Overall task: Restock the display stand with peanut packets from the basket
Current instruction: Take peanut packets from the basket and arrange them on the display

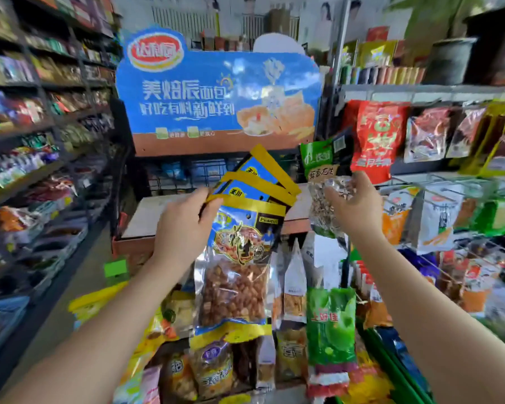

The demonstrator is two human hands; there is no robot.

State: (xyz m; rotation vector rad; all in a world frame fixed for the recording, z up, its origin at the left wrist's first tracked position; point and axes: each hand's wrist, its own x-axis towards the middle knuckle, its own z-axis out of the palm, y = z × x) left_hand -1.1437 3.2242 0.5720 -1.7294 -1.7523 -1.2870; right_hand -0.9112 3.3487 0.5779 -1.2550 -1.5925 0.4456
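Note:
My left hand (184, 225) grips a fan of three blue-and-yellow peanut packets (239, 258) by their upper left edges; the front one hangs down with brown peanuts showing through its clear window. My right hand (354, 207) holds a green-topped peanut packet (322, 182) by its clear lower half, up against the wire display stand (438, 185) on the right. The basket is not plainly in view.
A blue cardboard bread display (216, 91) stands straight ahead behind a wire rack. Snack shelves (35, 135) line the left aisle. Hanging snack bags (376, 135) fill the right racks, and more packets (330, 325) hang below my hands.

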